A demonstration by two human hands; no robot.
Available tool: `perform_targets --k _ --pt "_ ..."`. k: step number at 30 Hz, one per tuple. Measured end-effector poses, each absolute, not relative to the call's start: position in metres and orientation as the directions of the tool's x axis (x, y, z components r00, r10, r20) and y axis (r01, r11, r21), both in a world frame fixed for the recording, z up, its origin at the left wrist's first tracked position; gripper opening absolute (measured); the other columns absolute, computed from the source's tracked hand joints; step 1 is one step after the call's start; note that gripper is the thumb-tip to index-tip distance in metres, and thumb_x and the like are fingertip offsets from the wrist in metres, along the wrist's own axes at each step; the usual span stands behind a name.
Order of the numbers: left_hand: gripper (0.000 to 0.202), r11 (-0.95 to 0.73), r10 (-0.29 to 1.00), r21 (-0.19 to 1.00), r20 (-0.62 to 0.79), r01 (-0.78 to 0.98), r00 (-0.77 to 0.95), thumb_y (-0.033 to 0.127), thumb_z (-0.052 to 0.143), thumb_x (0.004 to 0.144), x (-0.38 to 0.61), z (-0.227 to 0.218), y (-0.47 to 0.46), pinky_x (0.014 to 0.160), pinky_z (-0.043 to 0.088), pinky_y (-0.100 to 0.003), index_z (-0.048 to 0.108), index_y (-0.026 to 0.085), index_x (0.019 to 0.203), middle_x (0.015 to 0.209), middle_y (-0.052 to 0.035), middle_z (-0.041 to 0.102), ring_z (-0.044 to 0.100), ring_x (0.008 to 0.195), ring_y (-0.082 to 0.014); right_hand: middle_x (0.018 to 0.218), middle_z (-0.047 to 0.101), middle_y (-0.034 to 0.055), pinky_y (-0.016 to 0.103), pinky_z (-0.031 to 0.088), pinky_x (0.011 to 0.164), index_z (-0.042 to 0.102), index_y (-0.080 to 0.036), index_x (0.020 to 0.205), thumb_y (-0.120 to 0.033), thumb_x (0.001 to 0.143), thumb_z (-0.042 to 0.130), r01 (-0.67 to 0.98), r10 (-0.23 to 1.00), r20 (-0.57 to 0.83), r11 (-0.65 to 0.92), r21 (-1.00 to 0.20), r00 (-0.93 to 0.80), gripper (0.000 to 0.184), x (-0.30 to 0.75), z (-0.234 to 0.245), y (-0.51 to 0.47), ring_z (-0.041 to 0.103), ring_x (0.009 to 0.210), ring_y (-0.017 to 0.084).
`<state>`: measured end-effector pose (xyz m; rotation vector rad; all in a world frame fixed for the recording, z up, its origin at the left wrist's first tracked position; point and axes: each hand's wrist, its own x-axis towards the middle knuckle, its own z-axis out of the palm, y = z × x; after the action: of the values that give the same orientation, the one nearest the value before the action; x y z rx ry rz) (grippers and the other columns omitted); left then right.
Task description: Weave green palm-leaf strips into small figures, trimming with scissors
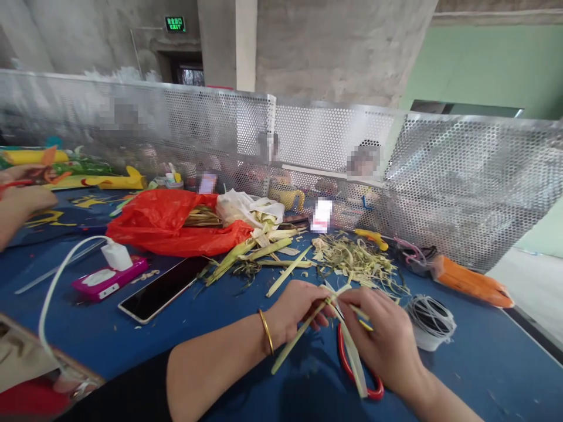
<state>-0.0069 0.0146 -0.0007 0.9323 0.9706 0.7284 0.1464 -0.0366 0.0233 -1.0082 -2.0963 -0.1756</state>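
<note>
My left hand (pixel 295 309) and my right hand (pixel 382 335) meet low in the middle over the blue table (pixel 220 340). Both pinch pale green palm-leaf strips (pixel 347 299) that cross between the fingertips. One strip (pixel 294 343) runs down-left from my left fingers. Another strip (pixel 355 360) hangs below my right hand. Red-handled scissors (pixel 349 369) lie on the table under my right hand, partly hidden by it. A gold bangle sits on my left wrist.
Leaf scraps (pixel 356 258) and leaf stalks (pixel 250 252) lie beyond my hands. A red plastic bag (pixel 162 223), a phone (pixel 162 288), a pink power bank (pixel 108 280), a wire spool (pixel 431 321) and an orange bag (pixel 470 281) surround them. Another person's hand (pixel 20 199) is at far left. A perforated metal screen (pixel 334 140) walls the back.
</note>
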Motion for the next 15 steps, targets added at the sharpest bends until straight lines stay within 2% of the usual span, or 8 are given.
perform_targets --k 3,6,12,15 --pt "0.03 0.504 0.842 0.832 -0.414 -0.23 0.346 0.029 0.052 0.085 -0.008 -0.002 0.018 0.044 0.04 -0.018 0.066 0.01 0.066 0.058 -0.0037 0.063 0.053 0.045 -0.0078 0.077 0.068 0.0046 0.03 0.04 0.066 0.06 -0.016 0.09 -0.011 0.091 0.05 0.687 0.459 0.668 0.718 0.11 -0.586 0.012 0.141 0.016 -0.038 0.059 0.066 0.016" --pt "0.032 0.525 0.827 0.806 -0.409 -0.273 0.386 0.029 0.051 0.088 -0.009 -0.002 0.021 0.046 0.04 -0.016 0.069 0.009 0.07 0.065 -0.0064 0.067 0.054 0.049 -0.0068 0.079 0.068 0.0072 0.032 0.04 0.067 0.061 -0.014 0.092 -0.009 0.091 0.047 0.672 0.389 0.644 0.69 0.269 -0.658 0.015 0.14 0.008 -0.035 0.059 0.068 0.017" --pt "0.016 0.509 0.824 0.81 -0.362 -0.29 0.436 0.02 0.057 0.078 -0.01 0.0 0.023 0.045 0.04 -0.016 0.069 0.01 0.074 0.073 -0.0063 0.069 0.063 0.061 -0.0112 0.08 0.068 0.0061 0.031 0.039 0.068 0.061 -0.014 0.091 -0.009 0.093 0.046 0.723 0.411 0.683 0.642 0.254 -0.604 0.016 0.148 0.005 -0.028 0.059 0.069 0.016" --pt "0.019 0.526 0.809 0.784 -0.34 -0.331 0.48 0.019 0.053 0.075 -0.012 0.003 0.022 0.045 0.041 -0.017 0.069 0.01 0.076 0.078 -0.0075 0.071 0.063 0.062 -0.0109 0.082 0.07 0.0065 0.032 0.039 0.069 0.062 -0.015 0.094 -0.009 0.093 0.045 0.731 0.422 0.67 0.626 0.273 -0.611 0.017 0.149 0.005 -0.028 0.06 0.071 0.017"
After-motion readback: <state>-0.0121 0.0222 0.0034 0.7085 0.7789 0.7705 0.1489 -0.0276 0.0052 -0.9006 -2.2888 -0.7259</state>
